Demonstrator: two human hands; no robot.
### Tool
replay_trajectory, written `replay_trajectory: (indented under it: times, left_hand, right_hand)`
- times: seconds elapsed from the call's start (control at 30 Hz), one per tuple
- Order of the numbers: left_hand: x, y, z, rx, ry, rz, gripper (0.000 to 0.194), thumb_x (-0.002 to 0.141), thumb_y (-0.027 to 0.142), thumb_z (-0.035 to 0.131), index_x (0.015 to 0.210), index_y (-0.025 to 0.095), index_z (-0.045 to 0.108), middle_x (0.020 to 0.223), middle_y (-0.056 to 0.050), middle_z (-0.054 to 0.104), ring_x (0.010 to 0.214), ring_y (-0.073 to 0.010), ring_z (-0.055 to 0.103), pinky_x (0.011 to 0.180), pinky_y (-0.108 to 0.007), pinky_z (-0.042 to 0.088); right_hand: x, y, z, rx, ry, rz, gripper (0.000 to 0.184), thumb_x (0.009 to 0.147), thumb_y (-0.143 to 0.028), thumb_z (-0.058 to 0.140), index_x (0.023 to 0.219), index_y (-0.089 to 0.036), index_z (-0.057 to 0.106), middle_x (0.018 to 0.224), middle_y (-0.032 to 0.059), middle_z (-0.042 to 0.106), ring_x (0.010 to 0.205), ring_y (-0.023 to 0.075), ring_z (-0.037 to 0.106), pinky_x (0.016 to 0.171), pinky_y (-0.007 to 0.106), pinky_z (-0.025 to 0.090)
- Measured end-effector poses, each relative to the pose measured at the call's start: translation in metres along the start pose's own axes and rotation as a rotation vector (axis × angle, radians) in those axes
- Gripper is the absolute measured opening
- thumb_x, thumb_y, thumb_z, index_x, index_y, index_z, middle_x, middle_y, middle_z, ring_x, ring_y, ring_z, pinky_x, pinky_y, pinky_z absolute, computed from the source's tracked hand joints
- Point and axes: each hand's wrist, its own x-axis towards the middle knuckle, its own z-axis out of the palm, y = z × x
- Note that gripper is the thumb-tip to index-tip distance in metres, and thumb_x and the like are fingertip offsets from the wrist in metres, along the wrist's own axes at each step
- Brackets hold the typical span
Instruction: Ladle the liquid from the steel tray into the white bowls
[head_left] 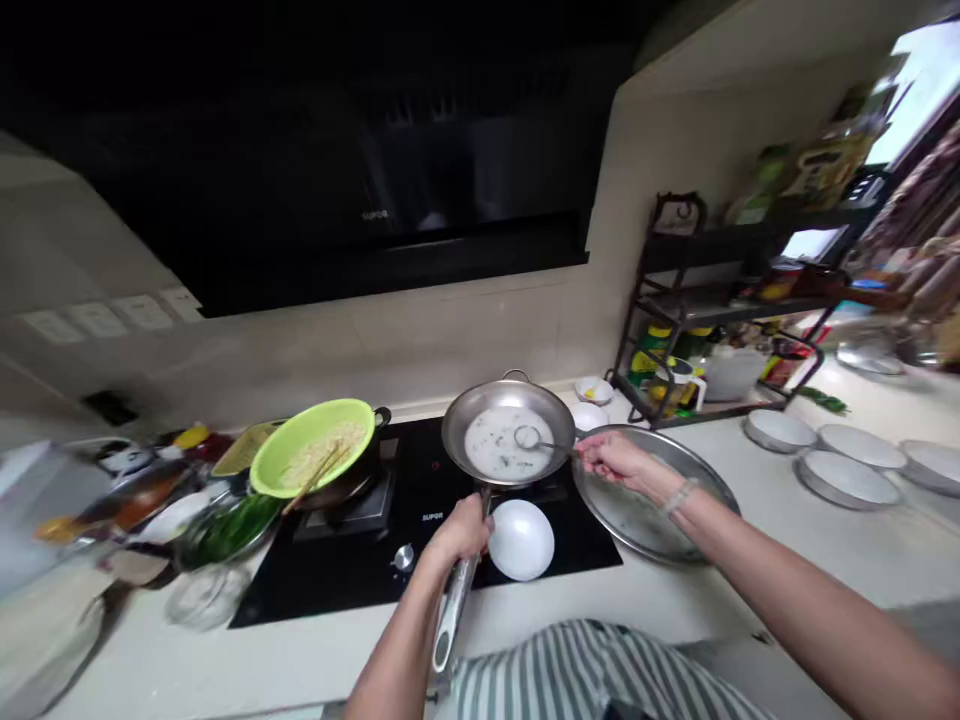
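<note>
My left hand (466, 525) is closed round the long handle of a steel wok (463, 425) on the black stovetop. Inside the wok lies a milky white liquid (495, 440) with dark bits in it. My right hand (615, 458) grips the handle of a ladle (528, 437), whose round head sits in the liquid near its right side. Just in front of the wok, close to my left hand, is a white bowl (521, 540). A large round metal lid or tray (667, 515) lies on the counter under my right forearm.
At left, a green basin (264, 465) with pale food and chopsticks (311, 480) rests on a dark pot. Leafy greens (244, 525) and a glass bowl (206, 597) stand beside the stove. A black rack (679, 305) and several round pans (780, 430) are at right; a range hood (360, 180) overhangs.
</note>
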Motion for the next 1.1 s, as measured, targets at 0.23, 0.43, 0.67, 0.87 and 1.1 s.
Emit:
replay_trajectory:
  times: [0.23, 0.43, 0.67, 0.87, 1.1]
  left_hand:
    - [0.002, -0.006, 0.000, -0.138, -0.051, -0.025, 0.015, 0.081, 0.020, 0.049, 0.092, 0.011, 0.053, 0.058, -0.005, 0.058, 0.045, -0.0185, 0.057, 0.042, -0.027, 0.044]
    - [0.003, -0.009, 0.000, -0.182, -0.043, -0.045, 0.012, 0.081, 0.020, 0.051, 0.091, 0.014, 0.050, 0.053, -0.001, 0.054, 0.040, -0.0167, 0.054, 0.037, -0.025, 0.041]
    - [0.006, -0.011, 0.000, -0.187, -0.044, -0.044, 0.008, 0.081, 0.021, 0.052, 0.086, 0.015, 0.049, 0.053, -0.001, 0.054, 0.040, -0.0165, 0.055, 0.037, -0.025, 0.042]
    - [0.007, -0.012, 0.001, -0.199, -0.043, -0.045, 0.009, 0.081, 0.021, 0.053, 0.086, 0.015, 0.049, 0.052, 0.000, 0.053, 0.039, -0.0157, 0.054, 0.037, -0.024, 0.041]
    - [0.009, -0.015, 0.003, -0.174, -0.048, -0.049, 0.012, 0.082, 0.023, 0.053, 0.090, 0.014, 0.050, 0.056, -0.002, 0.056, 0.042, -0.0155, 0.055, 0.039, -0.024, 0.043]
  right_hand:
    - [-0.009, 0.002, -0.002, 0.031, 0.008, 0.012, 0.022, 0.072, 0.001, 0.046, 0.086, -0.013, 0.055, 0.044, -0.0025, 0.053, 0.029, 0.0040, 0.031, 0.031, 0.015, 0.020]
    - [-0.010, 0.000, -0.003, 0.048, 0.015, 0.021, 0.022, 0.071, 0.002, 0.046, 0.085, -0.012, 0.055, 0.043, -0.0021, 0.053, 0.030, 0.0037, 0.031, 0.032, 0.015, 0.019]
    - [-0.011, 0.002, -0.006, 0.047, 0.023, 0.017, 0.021, 0.069, 0.001, 0.049, 0.083, -0.013, 0.055, 0.044, -0.0027, 0.053, 0.030, 0.0036, 0.031, 0.032, 0.016, 0.019]
    - [-0.015, 0.002, -0.008, 0.047, 0.015, 0.021, 0.022, 0.070, 0.000, 0.046, 0.084, -0.013, 0.054, 0.045, -0.0025, 0.053, 0.030, 0.0042, 0.031, 0.031, 0.016, 0.019]
    - [-0.035, 0.001, -0.026, 0.113, -0.008, 0.030, 0.032, 0.065, -0.001, 0.050, 0.095, -0.012, 0.057, 0.049, -0.0031, 0.053, 0.033, 0.0036, 0.032, 0.031, 0.015, 0.020]
